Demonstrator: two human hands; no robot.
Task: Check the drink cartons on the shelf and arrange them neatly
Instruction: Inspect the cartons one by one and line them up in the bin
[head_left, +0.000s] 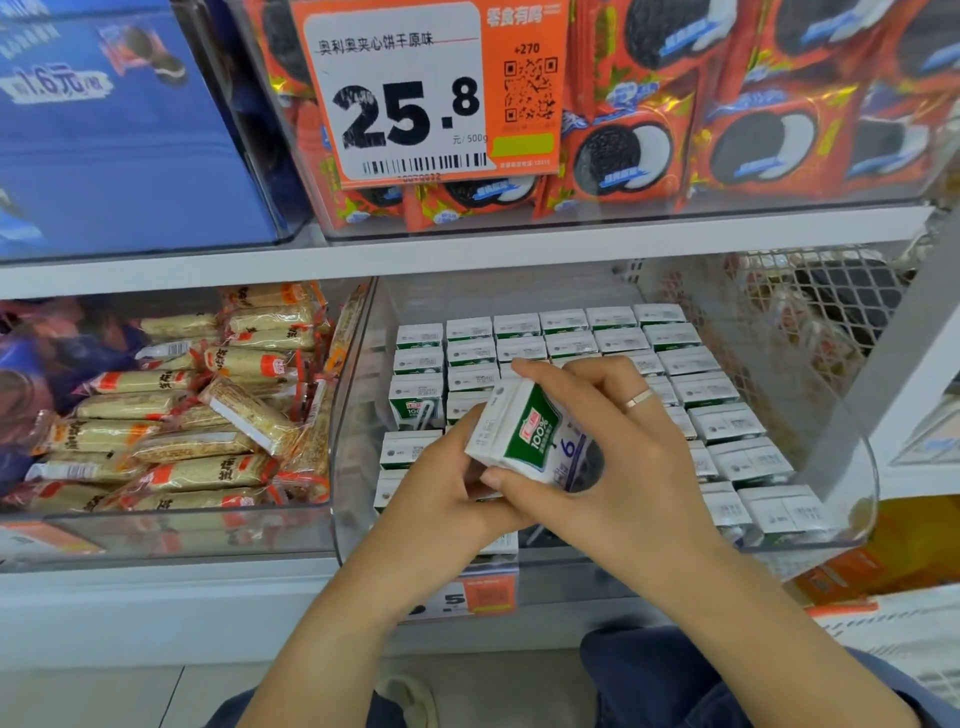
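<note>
A small white and green drink carton (524, 434) is held tilted above a clear plastic bin (862, 499) on the lower shelf. My left hand (447, 488) grips its lower left end from below. My right hand (618, 441), with a ring on one finger, curls over it from the right, fingers on top and thumb under. The bin holds several rows of the same cartons (566, 338) standing upright, tops showing. One carton (418, 408) at the left shows its green front with a straw.
Left of the bin, another clear bin (171, 535) holds several wrapped snack bars (208, 415). The shelf above carries orange cookie packs (753, 145), a blue box (114, 156) and a price tag (415, 88). A wire mesh divider (779, 312) stands at the right.
</note>
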